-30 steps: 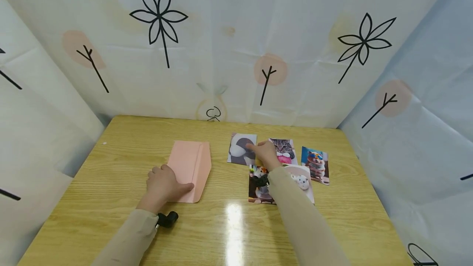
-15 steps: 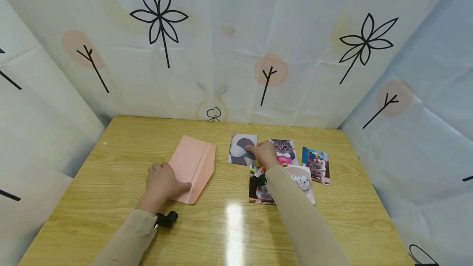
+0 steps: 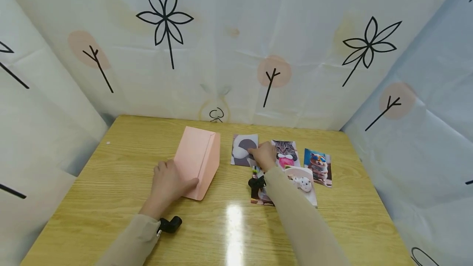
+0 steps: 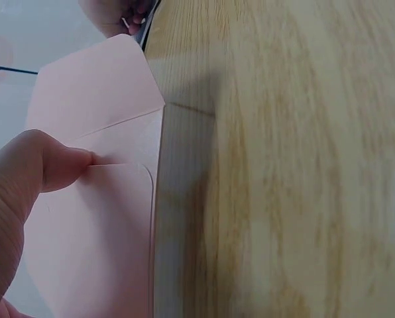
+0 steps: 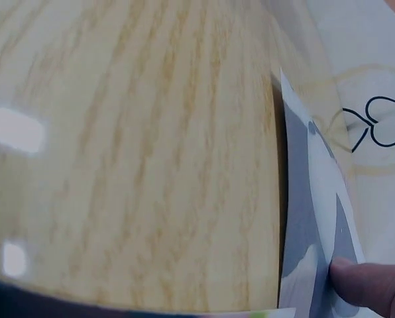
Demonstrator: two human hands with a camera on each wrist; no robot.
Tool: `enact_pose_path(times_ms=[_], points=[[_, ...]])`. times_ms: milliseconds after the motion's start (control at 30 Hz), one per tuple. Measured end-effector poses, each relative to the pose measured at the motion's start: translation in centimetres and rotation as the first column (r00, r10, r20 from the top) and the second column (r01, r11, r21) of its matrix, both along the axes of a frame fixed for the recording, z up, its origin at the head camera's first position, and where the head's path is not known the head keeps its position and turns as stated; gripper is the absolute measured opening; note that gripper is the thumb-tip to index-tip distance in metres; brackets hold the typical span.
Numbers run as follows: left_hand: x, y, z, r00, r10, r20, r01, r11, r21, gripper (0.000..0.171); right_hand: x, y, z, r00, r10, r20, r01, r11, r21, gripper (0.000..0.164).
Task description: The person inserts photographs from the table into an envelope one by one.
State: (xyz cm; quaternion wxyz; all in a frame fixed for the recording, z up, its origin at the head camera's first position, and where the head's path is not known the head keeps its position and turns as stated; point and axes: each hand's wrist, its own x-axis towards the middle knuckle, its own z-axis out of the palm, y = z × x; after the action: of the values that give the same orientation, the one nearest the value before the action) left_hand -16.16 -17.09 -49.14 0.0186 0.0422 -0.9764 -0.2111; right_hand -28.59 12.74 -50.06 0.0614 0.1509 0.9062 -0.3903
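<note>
A pink envelope [image 3: 196, 155] leans up from the table at the left, its flap [image 4: 95, 83] folded open. My left hand [image 3: 168, 182] grips its left side, fingers hidden behind it. In the left wrist view the thumb lies across the front, its tip at the pocket's edge. My right hand [image 3: 265, 154] pinches the right side of a grey-and-white photo card [image 3: 242, 145]. The thumb presses on the picture, and the other fingers are mostly hidden. Seen from the right wrist, the card's near edge casts a shadow on the table.
Around my right hand lie a cat photo [image 3: 285, 151], a photo of a small animal in sunglasses [image 3: 318, 166] and one with white round figures [image 3: 304, 183]. Another photo [image 3: 260, 196] is partly under my right sleeve. A patterned cloth [image 3: 221, 52] hangs behind the wooden table [image 3: 129, 155].
The envelope has been tipped up off the table and shifted slightly right and back, my left hand keeping its hold. The right hand has stayed at the grey-and-white card.
</note>
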Motion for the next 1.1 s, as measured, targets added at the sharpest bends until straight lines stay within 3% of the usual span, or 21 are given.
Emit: enact_pose_path(times_ms=[100, 233, 333, 433, 600, 833, 933, 1100], points=[[0.1, 0.3, 0.0, 1.000, -0.003, -0.006, 0.003, 1.000, 0.012, 0.097, 0.2, 0.1, 0.1, 0.999, -0.024, -0.034, 0.023, 1.000, -0.013, 0.042], [0.1, 0.5, -0.2, 1.000, -0.006, -0.021, 0.006, 1.000, 0.018, 0.096, 0.3, 0.3, 0.1, 0.997, -0.061, -0.050, 0.052, 0.985, -0.167, 0.016], [0.1, 0.6, -0.4, 1.000, -0.005, -0.030, 0.006, 1.000, 0.017, 0.096, 0.1, 0.7, 0.3, 0.996, -0.080, -0.038, 0.063, 0.941, -0.332, 0.032], [0.2, 0.7, -0.6, 0.999, -0.004, -0.033, 0.004, 1.000, 0.020, 0.097, 0.0, 1.3, 1.0, 0.994, -0.099, -0.047, 0.070, 0.904, -0.421, 0.039], [0.3, 0.9, -0.6, 0.999, -0.003, -0.040, 0.004, 1.000, 0.028, 0.095, -0.1, 2.3, 2.2, 0.984, -0.131, -0.120, 0.065, 0.894, -0.443, 0.036], [0.5, 1.0, -0.5, 0.999, -0.001, -0.047, 0.002, 0.999, 0.037, 0.096, 0.2, 3.8, 2.3, 0.963, -0.114, -0.242, 0.016, 0.927, -0.374, 0.032], [0.6, 1.0, -0.4, 0.999, -0.004, -0.050, 0.006, 0.999, 0.041, 0.096, 0.5, 4.2, 2.3, 0.957, -0.137, -0.256, 0.017, 0.907, -0.421, 0.033], [0.7, 1.0, -0.5, 0.998, -0.007, -0.065, 0.010, 0.999, 0.037, 0.095, 1.2, 4.2, 2.9, 0.967, -0.163, -0.196, 0.035, 0.846, -0.532, 0.035]])
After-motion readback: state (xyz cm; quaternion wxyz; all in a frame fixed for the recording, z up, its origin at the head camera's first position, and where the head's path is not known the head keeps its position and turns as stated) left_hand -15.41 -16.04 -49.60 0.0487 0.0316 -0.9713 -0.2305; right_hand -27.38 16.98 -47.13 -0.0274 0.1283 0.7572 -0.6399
